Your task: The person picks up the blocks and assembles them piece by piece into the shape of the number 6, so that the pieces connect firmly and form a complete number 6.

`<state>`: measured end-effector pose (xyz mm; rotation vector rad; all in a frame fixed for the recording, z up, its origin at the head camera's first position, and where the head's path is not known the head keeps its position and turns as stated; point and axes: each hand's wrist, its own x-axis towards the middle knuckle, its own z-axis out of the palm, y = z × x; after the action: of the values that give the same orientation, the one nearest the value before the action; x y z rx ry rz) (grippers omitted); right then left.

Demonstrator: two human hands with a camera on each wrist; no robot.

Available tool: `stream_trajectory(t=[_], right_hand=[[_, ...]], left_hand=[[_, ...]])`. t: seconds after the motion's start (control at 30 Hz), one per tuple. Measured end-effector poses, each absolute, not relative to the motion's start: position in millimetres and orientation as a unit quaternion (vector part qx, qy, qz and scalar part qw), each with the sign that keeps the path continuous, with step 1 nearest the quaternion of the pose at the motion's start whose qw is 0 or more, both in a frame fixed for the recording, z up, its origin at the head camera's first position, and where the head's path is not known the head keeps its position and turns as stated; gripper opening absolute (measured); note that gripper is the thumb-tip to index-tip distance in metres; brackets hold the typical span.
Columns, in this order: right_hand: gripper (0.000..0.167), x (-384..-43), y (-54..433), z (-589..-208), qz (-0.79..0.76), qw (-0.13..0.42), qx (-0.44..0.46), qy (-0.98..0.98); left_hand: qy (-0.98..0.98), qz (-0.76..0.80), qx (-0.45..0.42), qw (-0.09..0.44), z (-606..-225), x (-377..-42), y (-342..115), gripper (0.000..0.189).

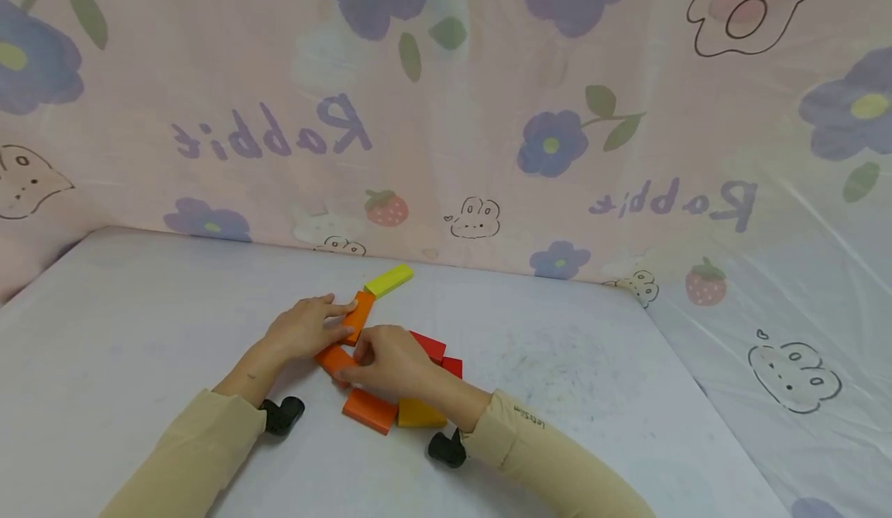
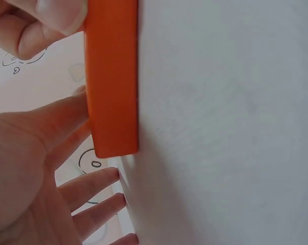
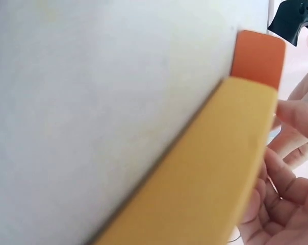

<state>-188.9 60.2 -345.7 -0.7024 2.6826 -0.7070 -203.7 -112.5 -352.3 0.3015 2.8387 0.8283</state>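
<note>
My left hand (image 1: 303, 328) reaches in from the left with fingers spread and fairly straight. Its fingertips touch the far orange block (image 1: 360, 315), while its thumb lies between that block and a nearer orange block (image 1: 333, 361). With curled fingers, my right hand (image 1: 393, 359) pinches this nearer block at its right end. In the left wrist view, an orange block (image 2: 113, 87) stands on edge beside the spread left fingers. A yellow block (image 1: 389, 280) lies beyond, close to the far orange one.
Nearer me lie another orange block (image 1: 369, 410) and a mustard-yellow block (image 1: 421, 413). Two red blocks, one farther (image 1: 428, 345) and one nearer (image 1: 453, 367), show behind the right hand. Black wrist cameras, left (image 1: 284, 416) and right (image 1: 447, 449), sit by the cuffs. A printed curtain (image 1: 446, 115) borders the white table (image 1: 592, 394).
</note>
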Motion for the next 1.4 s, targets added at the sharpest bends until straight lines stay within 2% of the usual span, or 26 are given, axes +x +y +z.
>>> stream_trajectory(t=[0.2,0.4,0.53,0.63,1.13,1.4], right_hand=[[0.028,-187.5,59.8,-345.9,-0.249,0.152,-0.242,0.925],[0.017,-189.4,61.5,-346.1,-0.285,0.150,-0.247,0.914],[0.032,-191.5,63.6,-347.5,-0.300,0.160,-0.271,0.901],[0.036,-192.2,64.7,-347.4,-0.293,0.164,-0.292,0.895],[0.039,-193.2,77.9,-347.1,-0.277,0.178,-0.312,0.891],[0.039,-190.9,81.6,-344.9,-0.247,0.141,-0.325,0.902]], left_hand=[[0.951,0.278,0.106,0.083,-351.6,-202.8,-113.2,0.049],[0.952,0.275,0.106,0.082,-349.6,-203.0,-113.3,0.049],[0.953,0.271,0.107,0.081,-348.5,-202.9,-113.2,0.049],[0.954,0.268,0.108,0.080,-348.9,-203.3,-113.5,0.049],[0.956,0.264,0.104,0.079,-350.0,-204.0,-112.4,0.049],[0.955,0.266,0.102,0.081,-352.1,-204.0,-111.9,0.049]])
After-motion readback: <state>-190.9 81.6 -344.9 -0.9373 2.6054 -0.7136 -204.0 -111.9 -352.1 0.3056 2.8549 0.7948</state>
